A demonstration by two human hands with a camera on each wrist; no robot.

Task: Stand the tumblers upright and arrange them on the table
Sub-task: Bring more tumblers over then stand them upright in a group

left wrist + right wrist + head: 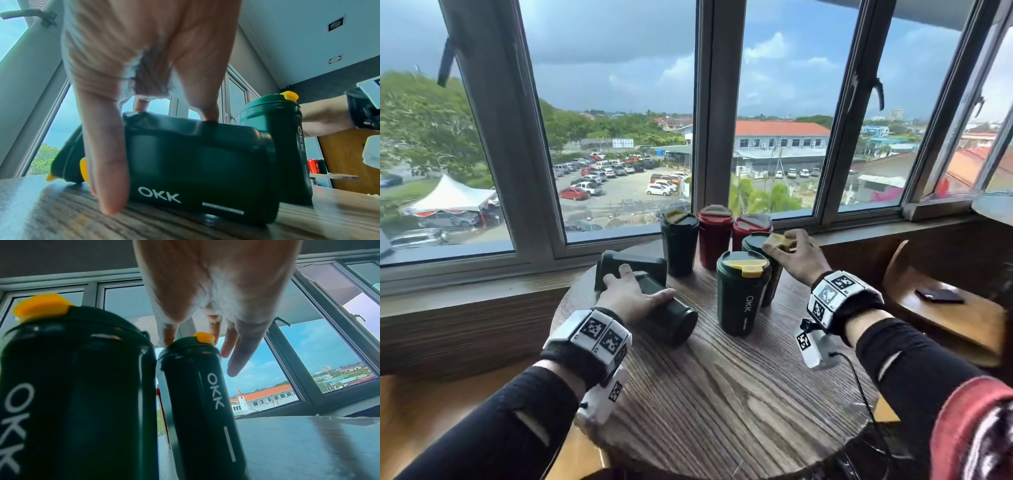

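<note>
Round table (739, 404): grained wood, matt; green tumblers (743, 294): smooth glossy plastic-looking shell, yellow lid tabs

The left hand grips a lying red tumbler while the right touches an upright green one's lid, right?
No: the lying tumbler the left hand grips is green, not red, as the left wrist view shows. The rest is right.

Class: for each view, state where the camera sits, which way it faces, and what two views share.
Head: on the head, facing forward and down at the round table; left hand and right hand show.
Left wrist: low over the table, facing along the left hand to the lying tumbler it grips; the right forearm shows.
Right wrist: low, facing up along the right hand to the rear upright tumbler, fingertips on its lid.
Shared: both wrist views show the front upright tumbler.
</note>
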